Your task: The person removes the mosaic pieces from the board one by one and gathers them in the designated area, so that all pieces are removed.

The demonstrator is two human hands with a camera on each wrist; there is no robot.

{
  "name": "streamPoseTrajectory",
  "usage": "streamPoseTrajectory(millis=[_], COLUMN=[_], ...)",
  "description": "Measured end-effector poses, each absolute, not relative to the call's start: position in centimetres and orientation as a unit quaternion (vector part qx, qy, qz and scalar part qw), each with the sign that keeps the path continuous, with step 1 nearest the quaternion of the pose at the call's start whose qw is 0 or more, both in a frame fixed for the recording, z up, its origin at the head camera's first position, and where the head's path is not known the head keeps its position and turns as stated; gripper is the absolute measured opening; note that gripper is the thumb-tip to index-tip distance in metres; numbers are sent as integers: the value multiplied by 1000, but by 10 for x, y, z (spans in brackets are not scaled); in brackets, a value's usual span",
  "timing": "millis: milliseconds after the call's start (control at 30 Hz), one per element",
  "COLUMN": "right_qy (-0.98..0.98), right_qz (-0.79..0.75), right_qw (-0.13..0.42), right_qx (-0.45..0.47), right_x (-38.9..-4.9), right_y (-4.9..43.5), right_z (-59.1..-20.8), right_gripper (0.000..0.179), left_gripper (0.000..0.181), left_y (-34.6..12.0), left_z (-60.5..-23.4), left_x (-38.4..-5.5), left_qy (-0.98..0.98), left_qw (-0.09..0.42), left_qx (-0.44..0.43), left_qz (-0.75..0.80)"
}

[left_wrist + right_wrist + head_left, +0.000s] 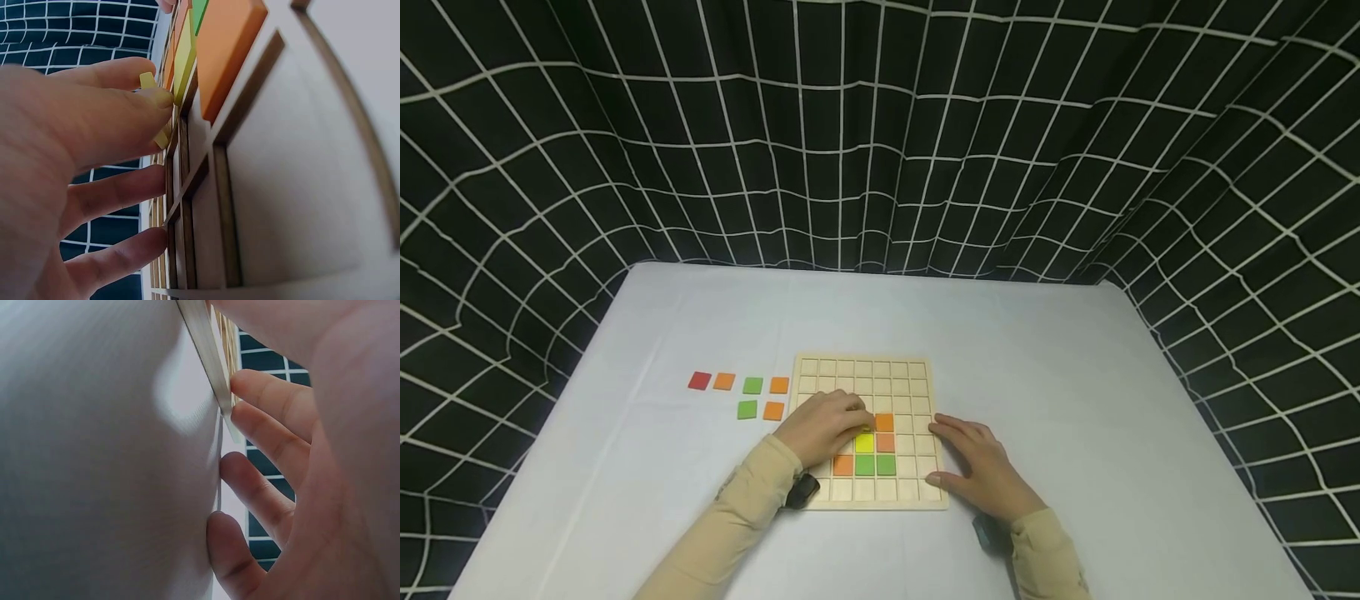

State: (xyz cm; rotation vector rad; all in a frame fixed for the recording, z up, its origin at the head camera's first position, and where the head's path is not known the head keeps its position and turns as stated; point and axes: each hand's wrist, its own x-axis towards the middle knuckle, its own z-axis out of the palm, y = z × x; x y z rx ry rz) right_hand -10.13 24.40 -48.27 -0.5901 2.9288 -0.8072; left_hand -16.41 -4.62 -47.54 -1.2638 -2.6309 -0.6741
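My left hand (pixel 827 423) is over the middle of a wooden grid board (pixel 910 496) and pinches a small yellow tile (pixel 147 81) between thumb and finger. In the left wrist view the tile stands tilted close over the grid, near another yellow tile (pixel 864 442) lying in its cell. Orange tiles (pixel 885 422) and green tiles (pixel 865 465) fill neighbouring cells. The left hand's other fingers (pixel 125 194) reach down to the board's ridges. My right hand (pixel 985 467) rests at the board's right edge, fingers spread, fingertips at the rim and on the cloth.
Left of the board lie loose tiles on the white table (pixel 1022 350): a red tile (pixel 699 381), several orange tiles (pixel 724 382) and two green tiles (pixel 752 386). A black curtain with a white grid (pixel 850 125) surrounds the table's back and sides.
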Motion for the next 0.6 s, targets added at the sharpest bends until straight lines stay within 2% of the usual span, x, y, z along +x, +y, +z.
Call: streamPoseTrajectory(millis=[600], right_qy=[945], right_qz=[-258], right_qw=[6], right_qx=[-200], right_x=[-101], right_y=[242], right_z=[-482], right_gripper=[72], left_gripper=[12], left_y=[-49], left_z=[-474], left_x=[-164], left_qy=[-873], left_qw=[72], left_qx=[-411], left_qz=[-254])
